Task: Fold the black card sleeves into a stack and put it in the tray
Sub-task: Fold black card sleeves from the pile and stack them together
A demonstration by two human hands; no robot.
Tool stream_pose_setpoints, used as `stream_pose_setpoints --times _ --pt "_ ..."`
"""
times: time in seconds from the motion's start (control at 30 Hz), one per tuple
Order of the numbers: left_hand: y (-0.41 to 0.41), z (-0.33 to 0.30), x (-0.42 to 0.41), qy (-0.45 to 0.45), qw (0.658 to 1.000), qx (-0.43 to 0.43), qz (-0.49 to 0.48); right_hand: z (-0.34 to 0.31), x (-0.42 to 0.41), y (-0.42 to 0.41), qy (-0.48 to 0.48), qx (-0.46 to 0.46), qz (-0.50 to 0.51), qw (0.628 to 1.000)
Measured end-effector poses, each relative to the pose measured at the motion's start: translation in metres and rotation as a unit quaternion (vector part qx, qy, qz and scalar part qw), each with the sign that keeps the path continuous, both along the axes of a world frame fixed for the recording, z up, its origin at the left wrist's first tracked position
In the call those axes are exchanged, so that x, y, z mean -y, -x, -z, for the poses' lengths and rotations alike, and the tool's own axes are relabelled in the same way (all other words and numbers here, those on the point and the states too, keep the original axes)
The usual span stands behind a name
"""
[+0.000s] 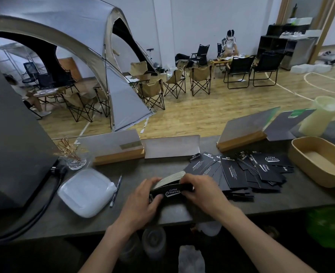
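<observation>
- Nearest the viewer, two bare forearms reach forward over the near edge of a dark counter [107, 211].
- A stack of folded black card sleeves [169, 186] is held just above the counter, near its front edge and roughly at centre.
- The left hand [141, 201] is curled round the stack's left end, thumb laid on the printed top sleeve, fingers wrapped behind.
- The right hand [200, 191] is closed over the stack's right end, fingers pressing down on top; the exact finger contact underneath cannot be told.
- The stack's long axis runs left to right, tilted slightly, with the white lettering facing the viewer and the pale fanned edges turned to the far side.
- The sleeves are judged to be light, stiff card with smooth faces, so the stack is likely to slide or splay unless squeezed at both short ends.
- To the left, a clear plastic lidded container [86, 192] and a pen [115, 191] lie on the counter.
- To the right, just beyond the right hand, a loose pile of unfolded black sleeves [247, 172] is spread flat and overlapping.
- Farther right, an empty tan tray [298, 154] stands beside the pile, its long axis running near to far.
- At the far edge, wooden-based sign holders [119, 154] are lined up.
- Beyond the counter, folding camp chairs and a grey tent are seen on a wooden floor.
</observation>
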State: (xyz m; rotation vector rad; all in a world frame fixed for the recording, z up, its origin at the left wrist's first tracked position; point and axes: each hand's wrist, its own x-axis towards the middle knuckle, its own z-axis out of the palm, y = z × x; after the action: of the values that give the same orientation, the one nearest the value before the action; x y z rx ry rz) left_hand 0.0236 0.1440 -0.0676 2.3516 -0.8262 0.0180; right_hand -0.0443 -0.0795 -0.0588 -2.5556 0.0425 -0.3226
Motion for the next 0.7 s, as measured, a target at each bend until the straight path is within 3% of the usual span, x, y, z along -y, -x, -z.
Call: stream_pose_setpoints --times 0.07,0.13,0.23,0.33,0.47,0.53,0.6,0.7 --pt "0.000 0.000 -0.001 0.000 1.000 -0.003 -0.001 -0.004 0.006 0.002 -0.033 0.036 0.068 0.996" --pt "0.001 0.000 -0.002 0.001 1.000 -0.011 0.001 -0.012 0.022 0.005 0.027 0.052 0.182 0.982" --pt "0.001 0.002 -0.002 0.001 1.000 -0.015 -0.002 -0.019 0.053 0.011 0.161 -0.102 0.327 0.926" --pt "0.000 0.001 0.000 0.000 1.000 -0.015 -0.005 -0.015 0.068 0.014 0.134 -0.163 0.350 0.913" --pt "0.000 -0.001 0.000 -0.003 1.000 -0.012 0.012 -0.031 0.066 0.016 0.125 -0.078 0.355 0.923" --pt "-0.001 0.000 -0.001 -0.005 1.000 0.002 0.017 -0.044 0.059 0.020 0.071 0.032 0.322 0.944" --pt "-0.002 0.000 -0.002 -0.006 1.000 0.006 0.020 -0.052 0.050 0.023 -0.027 0.099 0.195 0.976" --pt "-0.002 -0.004 -0.002 -0.004 1.000 -0.010 0.027 -0.049 0.035 0.020 -0.147 0.017 -0.024 0.989"
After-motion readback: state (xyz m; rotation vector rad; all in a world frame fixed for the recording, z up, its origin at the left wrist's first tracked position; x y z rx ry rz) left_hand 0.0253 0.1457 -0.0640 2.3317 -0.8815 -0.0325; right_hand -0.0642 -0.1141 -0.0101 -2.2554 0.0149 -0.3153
